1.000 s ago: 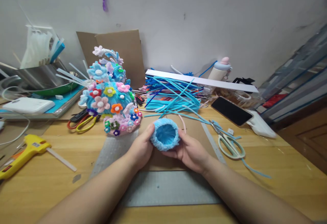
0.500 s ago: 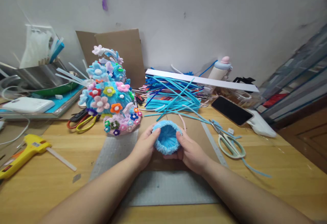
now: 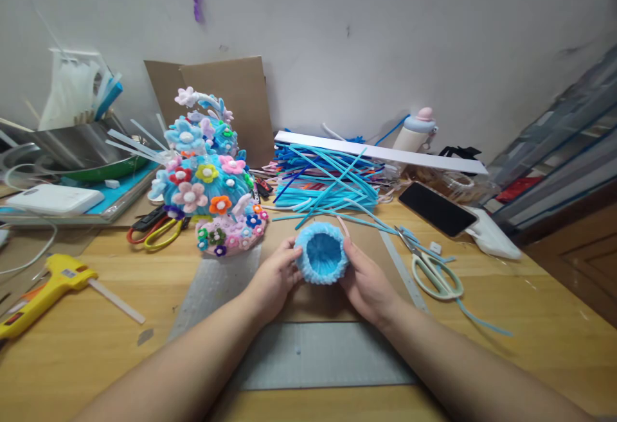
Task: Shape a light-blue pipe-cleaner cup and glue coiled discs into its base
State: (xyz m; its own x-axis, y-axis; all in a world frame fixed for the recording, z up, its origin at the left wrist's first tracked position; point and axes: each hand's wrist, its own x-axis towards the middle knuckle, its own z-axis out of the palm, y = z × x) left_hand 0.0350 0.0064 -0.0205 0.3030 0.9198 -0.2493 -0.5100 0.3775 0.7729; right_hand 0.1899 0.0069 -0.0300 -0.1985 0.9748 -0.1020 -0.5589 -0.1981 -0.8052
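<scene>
A light-blue fuzzy bowl-shaped piece (image 3: pixel 322 274), apparently of pipe cleaners, is held between my two hands with its hollow side facing me. My left hand (image 3: pixel 274 277) grips its left rim, thumb and fingers closed on the edge. On the opposite side, my right hand (image 3: pixel 369 281) has its thumb along the right rim; its fingers are partly hidden behind the piece. Below lies a brown cardboard sheet (image 3: pixel 308 306) on a grey cutting mat (image 3: pixel 328 358). To the left stands a blue pipe-cleaner ornament covered in small flowers (image 3: pixel 209 184).
Blue pipe cleaners (image 3: pixel 328 184) are heaped at the back. Scissors (image 3: pixel 436 274) and a phone (image 3: pixel 438 209) lie to the right. At the left are a yellow glue gun (image 3: pixel 48 290), yellow-handled pliers (image 3: pixel 164 232), a metal pot (image 3: pixel 80 146) and a white power bank (image 3: pixel 55 198).
The blue piece has moved slightly right and up, and its opening looks narrower. My left fingers have shifted to its outer edge, and my right thumb has drawn back from the inner rim.
</scene>
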